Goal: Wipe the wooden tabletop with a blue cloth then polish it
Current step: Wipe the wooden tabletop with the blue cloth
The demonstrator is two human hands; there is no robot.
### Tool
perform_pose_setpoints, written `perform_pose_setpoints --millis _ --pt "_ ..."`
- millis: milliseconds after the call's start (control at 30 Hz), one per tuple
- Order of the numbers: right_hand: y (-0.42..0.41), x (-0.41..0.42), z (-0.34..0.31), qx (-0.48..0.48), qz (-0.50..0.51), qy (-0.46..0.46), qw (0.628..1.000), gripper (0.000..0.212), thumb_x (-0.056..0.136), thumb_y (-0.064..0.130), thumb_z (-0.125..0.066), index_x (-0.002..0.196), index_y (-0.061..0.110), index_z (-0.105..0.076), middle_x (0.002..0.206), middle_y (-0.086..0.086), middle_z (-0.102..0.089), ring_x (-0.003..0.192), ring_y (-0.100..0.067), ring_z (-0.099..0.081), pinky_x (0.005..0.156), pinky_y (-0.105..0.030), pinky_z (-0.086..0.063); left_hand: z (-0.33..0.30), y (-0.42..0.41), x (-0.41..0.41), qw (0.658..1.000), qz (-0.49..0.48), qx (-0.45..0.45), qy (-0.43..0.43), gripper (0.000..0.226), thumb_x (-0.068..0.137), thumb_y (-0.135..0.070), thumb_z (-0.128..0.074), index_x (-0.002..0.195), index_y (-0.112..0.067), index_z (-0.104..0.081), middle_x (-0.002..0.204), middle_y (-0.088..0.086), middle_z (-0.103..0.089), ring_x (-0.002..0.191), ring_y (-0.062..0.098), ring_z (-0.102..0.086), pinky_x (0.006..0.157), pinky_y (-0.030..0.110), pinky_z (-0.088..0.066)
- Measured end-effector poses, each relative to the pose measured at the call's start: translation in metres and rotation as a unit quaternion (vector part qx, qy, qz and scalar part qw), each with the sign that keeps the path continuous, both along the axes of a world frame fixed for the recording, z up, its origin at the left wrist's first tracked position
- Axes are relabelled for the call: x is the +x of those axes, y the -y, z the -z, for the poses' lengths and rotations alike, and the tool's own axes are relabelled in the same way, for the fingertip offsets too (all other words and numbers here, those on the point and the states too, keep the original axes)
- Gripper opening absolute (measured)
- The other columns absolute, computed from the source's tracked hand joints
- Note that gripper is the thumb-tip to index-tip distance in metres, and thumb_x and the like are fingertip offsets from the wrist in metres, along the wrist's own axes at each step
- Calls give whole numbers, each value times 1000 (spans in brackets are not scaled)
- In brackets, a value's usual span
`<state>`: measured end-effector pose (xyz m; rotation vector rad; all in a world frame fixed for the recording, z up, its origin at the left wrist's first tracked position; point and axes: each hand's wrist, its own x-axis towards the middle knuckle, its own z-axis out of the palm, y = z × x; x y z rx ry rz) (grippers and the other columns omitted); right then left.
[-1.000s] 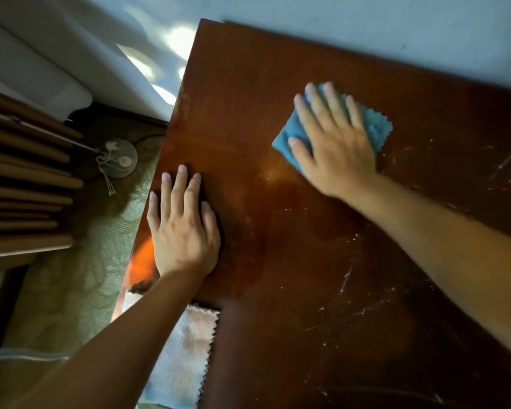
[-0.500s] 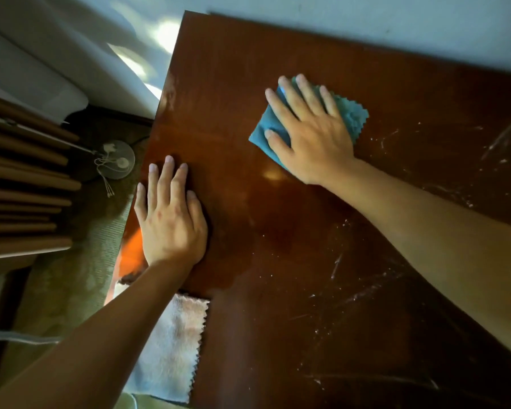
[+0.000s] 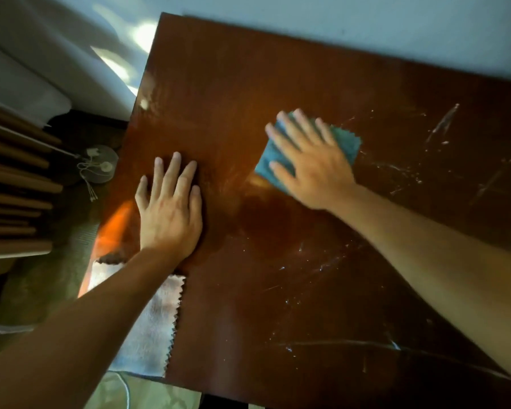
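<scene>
The dark reddish wooden tabletop (image 3: 292, 276) fills most of the view and carries white streaks and specks on its right half. My right hand (image 3: 310, 163) presses flat, fingers spread, on a blue cloth (image 3: 270, 165) with zigzag edges near the table's middle. My left hand (image 3: 170, 208) rests flat on the wood close to the left edge, fingers straight, holding nothing.
A pale pinkish-white cloth (image 3: 154, 326) with a zigzag edge lies at the table's near left corner, partly under my left forearm. Left of the table are wooden slats (image 3: 12, 184), a round grey disc with cords (image 3: 101, 163) on the floor, and a white wall behind.
My right hand has slid the blue cloth toward me and slightly right, away from the far edge. My left hand stays planted in the same place.
</scene>
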<state>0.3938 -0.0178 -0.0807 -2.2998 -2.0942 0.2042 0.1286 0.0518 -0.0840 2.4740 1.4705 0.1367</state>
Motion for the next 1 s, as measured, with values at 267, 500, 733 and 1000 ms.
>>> perform_pose_setpoints --millis 267,500,733,1000 --pt "-9 30 -6 -14 133 17 991 68 104 54 -17 163 21 -18 171 -6 -14 159 -28 -8 129 -50 -6 8 9 -1 1000 -6 23 -8 54 106 -40 -24 156 -22 -34 166 5 -23 155 26 -8 124 48 -4" --pt "43 1 -3 -26 -1 8 1000 63 106 56 -20 162 27 -19 171 -3 -17 158 -25 -11 128 -50 -9 10 9 -3 1000 -6 24 -9 53 105 -40 -26 155 -22 -35 166 5 -24 155 26 -9 124 49 -5" --pt "-39 90 -8 -21 175 25 984 70 102 55 -19 164 23 -17 172 -7 -13 159 -29 -9 128 -49 -7 9 7 -2 1000 -1 24 -20 55 105 -42 -25 155 -21 -36 166 5 -23 156 26 -9 124 48 -5" --pt "-39 -24 -7 -17 -12 7 1000 65 105 55 -24 163 25 -20 171 -6 -16 159 -29 -11 128 -51 -10 10 6 -2 999 -5 30 -21 55 105 -43 -26 154 -22 -37 165 3 -24 156 24 -9 124 48 -7"
